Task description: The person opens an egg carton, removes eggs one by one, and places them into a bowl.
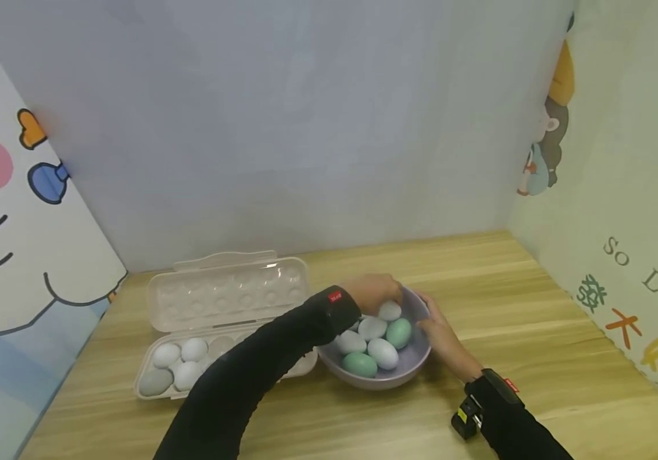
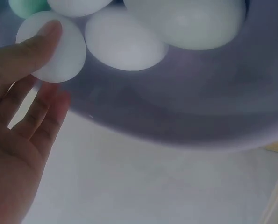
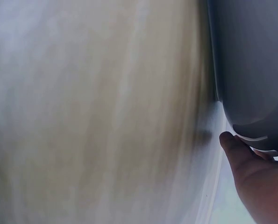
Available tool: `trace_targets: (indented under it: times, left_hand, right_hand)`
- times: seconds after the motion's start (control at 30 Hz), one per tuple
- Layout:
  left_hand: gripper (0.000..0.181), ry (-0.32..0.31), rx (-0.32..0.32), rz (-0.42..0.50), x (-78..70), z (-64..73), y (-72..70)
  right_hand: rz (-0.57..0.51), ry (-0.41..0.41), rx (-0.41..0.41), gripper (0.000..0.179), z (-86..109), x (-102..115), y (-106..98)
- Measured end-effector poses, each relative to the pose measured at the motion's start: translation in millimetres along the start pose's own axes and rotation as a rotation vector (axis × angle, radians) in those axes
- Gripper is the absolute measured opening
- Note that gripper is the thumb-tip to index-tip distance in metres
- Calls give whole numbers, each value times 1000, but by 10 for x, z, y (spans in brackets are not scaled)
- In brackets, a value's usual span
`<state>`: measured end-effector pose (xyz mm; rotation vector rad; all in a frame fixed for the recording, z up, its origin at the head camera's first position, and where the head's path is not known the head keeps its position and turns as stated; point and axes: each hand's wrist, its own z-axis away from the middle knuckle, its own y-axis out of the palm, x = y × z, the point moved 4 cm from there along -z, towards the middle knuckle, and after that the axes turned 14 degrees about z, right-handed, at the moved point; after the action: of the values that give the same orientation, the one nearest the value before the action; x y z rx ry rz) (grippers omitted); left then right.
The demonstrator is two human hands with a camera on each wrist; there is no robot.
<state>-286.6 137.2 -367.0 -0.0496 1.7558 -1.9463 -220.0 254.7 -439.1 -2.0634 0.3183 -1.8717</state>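
- Nearest us, we see black sleeves (image 1: 237, 364) on both arms, and a small black device (image 1: 466, 416) at the right wrist.
- Our right hand (image 1: 446, 338) holds the right side of the purple bowl (image 1: 421, 361), thumb and fingers at its rim.
- We have the left hand (image 1: 370, 292) in over the bowl's far side, pinching a white egg (image 2: 64, 60) between thumb and fingers.
- In the bowl we count two green eggs (image 1: 360, 365) among several white ones, some touching.
- Left of the bowl, partly behind our left arm, lies an open egg carton (image 1: 144, 377), its clear lid (image 1: 222, 291) tipped back; four carton eggs (image 1: 188, 375) show, one greyer.
- All this stands on our wood-grained worktop (image 1: 478, 275).
- Beyond, we face a plain pale wall (image 1: 306, 128), with cartoon-printed panels (image 1: 622, 160) on both sides.
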Motion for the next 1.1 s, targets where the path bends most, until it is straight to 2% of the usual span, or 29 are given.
trace_targets:
  times: [0.23, 0.4, 0.53, 0.7, 0.83, 0.93, 1.1]
  left_hand:
    - [32, 6, -11, 24, -17, -102, 63]
    - [30, -2, 11, -7, -51, -143, 111]
    - [32, -13, 24, -18, -76, -150, 148]
    - [32, 8, 20, -8, -87, -107, 173]
    - [35, 20, 19, 38, -102, 12, 104]
    - [42, 34, -4, 52, -125, 178, -46]
    - [42, 64, -110, 49, -100, 628, -362]
  right_hand:
    - [31, 22, 3, 58, 4, -8, -12]
    - [37, 16, -1, 58, -8, 8, -17]
    - [36, 29, 1, 58, 7, 5, -13]
    - [32, 15, 0, 59, 16, 12, 14]
    - [34, 10, 7, 58, 23, 10, 33]
    - [37, 29, 17, 58, 35, -7, 27]
    - [41, 31, 9, 58, 35, -25, -13]
